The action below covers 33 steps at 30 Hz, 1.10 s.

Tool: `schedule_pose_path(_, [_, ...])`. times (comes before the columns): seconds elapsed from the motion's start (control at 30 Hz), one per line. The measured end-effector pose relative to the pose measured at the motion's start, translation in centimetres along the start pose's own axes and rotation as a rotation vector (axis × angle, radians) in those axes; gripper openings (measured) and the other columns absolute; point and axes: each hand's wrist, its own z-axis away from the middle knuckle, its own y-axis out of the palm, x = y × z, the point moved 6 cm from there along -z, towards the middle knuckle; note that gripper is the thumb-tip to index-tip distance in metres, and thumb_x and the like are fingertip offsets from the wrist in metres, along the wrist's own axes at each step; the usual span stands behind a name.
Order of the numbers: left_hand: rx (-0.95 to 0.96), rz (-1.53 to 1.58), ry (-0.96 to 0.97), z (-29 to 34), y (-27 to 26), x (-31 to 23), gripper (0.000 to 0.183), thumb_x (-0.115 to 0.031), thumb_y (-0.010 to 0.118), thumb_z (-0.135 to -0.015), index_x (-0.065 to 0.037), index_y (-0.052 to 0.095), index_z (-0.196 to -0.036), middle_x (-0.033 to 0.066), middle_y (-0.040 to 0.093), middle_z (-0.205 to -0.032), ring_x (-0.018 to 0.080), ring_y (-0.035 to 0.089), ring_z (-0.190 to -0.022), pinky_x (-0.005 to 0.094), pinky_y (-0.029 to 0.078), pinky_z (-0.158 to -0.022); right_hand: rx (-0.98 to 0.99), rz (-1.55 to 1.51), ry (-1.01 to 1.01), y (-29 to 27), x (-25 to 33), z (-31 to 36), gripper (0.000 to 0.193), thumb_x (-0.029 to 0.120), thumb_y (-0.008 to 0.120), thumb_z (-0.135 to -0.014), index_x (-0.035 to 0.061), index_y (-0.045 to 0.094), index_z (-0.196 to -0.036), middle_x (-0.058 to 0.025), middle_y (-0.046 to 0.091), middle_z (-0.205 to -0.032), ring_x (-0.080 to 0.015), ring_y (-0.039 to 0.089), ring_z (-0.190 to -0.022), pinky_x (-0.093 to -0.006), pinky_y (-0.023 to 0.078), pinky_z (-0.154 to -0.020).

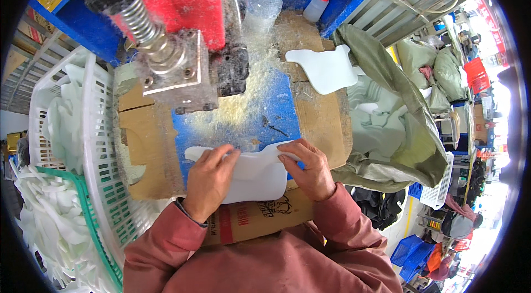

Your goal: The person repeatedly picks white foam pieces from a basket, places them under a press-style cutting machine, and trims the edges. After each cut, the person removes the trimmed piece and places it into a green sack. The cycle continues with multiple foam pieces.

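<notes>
A thin white cut sheet piece [255, 181] with a curved top edge lies at the front of the blue work surface, over the edge of a cardboard box. My left hand [210, 178] holds its left part, fingers bent over the upper edge. With thumb and fingers, my right hand [310, 167] pinches its upper right corner. Another white piece of similar shape [326, 70] rests on cardboard farther back to the right. Above the surface, at the upper left, stands a red machine head [182, 0] with a metal block, a spring and a black knob.
Pale yellow dust [243, 96] covers the blue surface below the machine. A clear bottle [264, 2] and a red-tipped squeeze bottle [318, 5] stand behind. On the left, a white basket [105, 143] holds white pieces; an open green sack [381, 174] on the right holds more.
</notes>
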Motion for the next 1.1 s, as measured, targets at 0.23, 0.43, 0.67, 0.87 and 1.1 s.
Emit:
schedule_pose_path(0.23, [0.080, 0.075, -0.026, -0.2, 0.6, -0.6, 0.060, -0.017, 0.086, -0.076, 0.000, 0.065, -0.129, 0.0122, 0.067, -0.126, 0.0316, 0.063, -0.107, 0.0413, 0.054, -0.095, -0.078, 0.087, -0.086, 0.6, -0.4, -1.0, 0.018, 0.000, 0.073, -0.092, 0.0019, 0.073, -0.110, -0.0130, 0.070, -0.099, -0.0262, 0.071, -0.086, -0.0351, 0.057, -0.075])
schedule_pose_path(0.43, [0.074, 0.058, -0.027, -0.1, 1.1, -0.3, 0.063, -0.016, 0.088, -0.075, 0.000, 0.064, -0.131, 0.0144, 0.067, -0.124, 0.0327, 0.062, -0.107, 0.0417, 0.053, -0.095, -0.080, 0.150, -0.094, 1.3, -1.7, -1.0, 0.018, 0.001, 0.074, -0.091, 0.0040, 0.074, -0.109, -0.0116, 0.070, -0.100, -0.0266, 0.071, -0.086, -0.0361, 0.057, -0.072])
schedule_pose_path(0.67, [0.041, 0.049, -0.011, -0.3, 1.0, -0.6, 0.059, -0.015, 0.087, -0.076, -0.001, 0.065, -0.130, 0.0111, 0.066, -0.118, 0.0299, 0.062, -0.101, 0.0398, 0.052, -0.092, -0.093, 0.244, -0.131, 1.9, -2.0, -1.1, 0.016, 0.002, 0.075, -0.090, 0.0048, 0.073, -0.106, -0.0120, 0.069, -0.098, -0.0313, 0.070, -0.086, -0.0387, 0.057, -0.073])
schedule_pose_path(0.87, [0.042, 0.022, -0.050, -0.3, 0.6, -1.5, 0.050, -0.010, 0.082, -0.080, -0.001, 0.066, -0.126, 0.0107, 0.064, -0.109, 0.0295, 0.064, -0.097, 0.0404, 0.055, -0.087, -0.080, 0.372, -0.155, 2.4, -2.1, -1.2, 0.015, 0.004, 0.075, -0.089, 0.0055, 0.073, -0.104, -0.0111, 0.068, -0.096, -0.0322, 0.070, -0.086, -0.0399, 0.058, -0.073])
schedule_pose_path(1.1, [0.054, 0.020, 0.074, -1.6, 3.8, -4.2, 0.032, -0.006, 0.065, -0.090, -0.001, 0.068, -0.122, 0.0078, 0.059, -0.094, 0.0256, 0.066, -0.085, 0.0384, 0.056, -0.075, -0.125, 0.389, -0.190, 1.9, -1.2, -1.3, 0.016, 0.005, 0.074, -0.091, 0.0057, 0.074, -0.107, -0.0108, 0.067, -0.095, -0.0297, 0.068, -0.081, -0.0386, 0.056, -0.069])
